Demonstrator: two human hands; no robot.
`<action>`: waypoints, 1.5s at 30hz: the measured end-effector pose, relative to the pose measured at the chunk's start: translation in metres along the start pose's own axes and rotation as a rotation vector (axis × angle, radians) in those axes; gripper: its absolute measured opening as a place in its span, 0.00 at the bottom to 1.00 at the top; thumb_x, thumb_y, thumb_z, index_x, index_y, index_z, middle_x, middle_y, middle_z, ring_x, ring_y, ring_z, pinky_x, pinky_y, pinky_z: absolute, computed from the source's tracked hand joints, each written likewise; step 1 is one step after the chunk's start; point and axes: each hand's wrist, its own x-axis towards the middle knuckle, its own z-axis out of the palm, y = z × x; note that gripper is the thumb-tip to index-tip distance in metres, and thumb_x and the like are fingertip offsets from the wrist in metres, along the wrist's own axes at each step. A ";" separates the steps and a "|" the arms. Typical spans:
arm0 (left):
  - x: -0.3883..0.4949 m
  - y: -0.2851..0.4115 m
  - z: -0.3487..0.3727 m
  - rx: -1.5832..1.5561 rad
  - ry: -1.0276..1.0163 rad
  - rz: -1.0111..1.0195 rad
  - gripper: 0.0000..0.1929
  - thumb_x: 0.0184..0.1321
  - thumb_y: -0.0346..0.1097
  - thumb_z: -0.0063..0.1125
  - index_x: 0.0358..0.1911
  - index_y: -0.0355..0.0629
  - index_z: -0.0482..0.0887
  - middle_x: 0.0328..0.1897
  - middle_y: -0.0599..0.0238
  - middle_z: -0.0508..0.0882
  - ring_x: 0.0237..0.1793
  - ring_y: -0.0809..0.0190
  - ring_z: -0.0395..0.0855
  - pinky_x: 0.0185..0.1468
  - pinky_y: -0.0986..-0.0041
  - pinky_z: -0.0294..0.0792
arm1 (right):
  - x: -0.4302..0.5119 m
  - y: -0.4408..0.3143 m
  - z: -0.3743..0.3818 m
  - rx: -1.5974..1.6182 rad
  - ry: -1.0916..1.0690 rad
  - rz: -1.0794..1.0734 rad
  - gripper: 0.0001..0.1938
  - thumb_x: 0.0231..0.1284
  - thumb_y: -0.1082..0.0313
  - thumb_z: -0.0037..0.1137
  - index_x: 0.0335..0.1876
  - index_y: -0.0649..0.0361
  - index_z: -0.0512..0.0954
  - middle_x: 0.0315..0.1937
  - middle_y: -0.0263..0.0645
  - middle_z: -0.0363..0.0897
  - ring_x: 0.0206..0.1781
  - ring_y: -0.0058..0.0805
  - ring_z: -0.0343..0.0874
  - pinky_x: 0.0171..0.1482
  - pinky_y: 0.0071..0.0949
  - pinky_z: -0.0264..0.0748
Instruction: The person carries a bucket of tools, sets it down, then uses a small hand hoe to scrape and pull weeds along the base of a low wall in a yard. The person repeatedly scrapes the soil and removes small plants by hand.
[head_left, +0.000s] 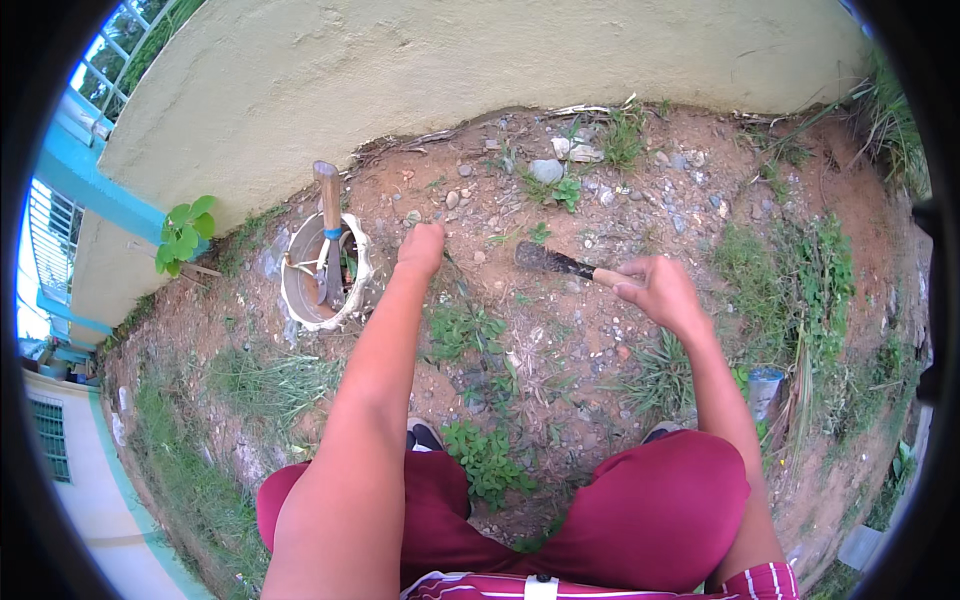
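Note:
My right hand grips the wooden handle of a small hand trowel, its dirt-covered blade pointing left just above the stony soil. To the left, my left hand is closed around the top of a thin green weed, whose stem runs down to the right of the fist. Beside my left forearm stands a round pale pot with a rough rim. A second tool with a wooden handle and a metal blade leans upright in it, among other items that I cannot make out.
A cream wall runs along the far side. Stones, including a larger grey one, lie near its foot. Leafy weeds grow between my feet. A clear plastic cup is beside my right forearm, near piled greenery.

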 end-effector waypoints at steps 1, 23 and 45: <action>0.004 -0.017 0.000 0.041 -0.024 0.027 0.12 0.58 0.27 0.45 0.43 0.35 0.81 0.48 0.44 0.80 0.50 0.44 0.79 0.51 0.58 0.73 | 0.000 -0.006 -0.014 -0.008 0.012 0.001 0.15 0.44 0.63 0.66 0.40 0.56 0.83 0.33 0.46 0.83 0.37 0.40 0.82 0.42 0.34 0.75; 0.055 0.165 0.042 -0.025 0.126 0.663 0.25 0.50 0.21 0.49 0.54 0.47 0.71 0.65 0.59 0.64 0.48 0.45 0.75 0.50 0.60 0.73 | 0.059 0.026 -0.082 -0.133 -0.114 -0.034 0.19 0.46 0.50 0.65 0.35 0.60 0.83 0.30 0.50 0.82 0.36 0.44 0.82 0.42 0.37 0.75; 0.093 0.167 0.053 -0.261 0.074 0.230 0.10 0.55 0.33 0.53 0.37 0.36 0.81 0.41 0.43 0.81 0.44 0.41 0.80 0.47 0.55 0.72 | 0.089 0.081 -0.039 -0.035 0.065 -0.043 0.16 0.49 0.54 0.63 0.37 0.58 0.83 0.28 0.50 0.81 0.34 0.46 0.81 0.42 0.40 0.76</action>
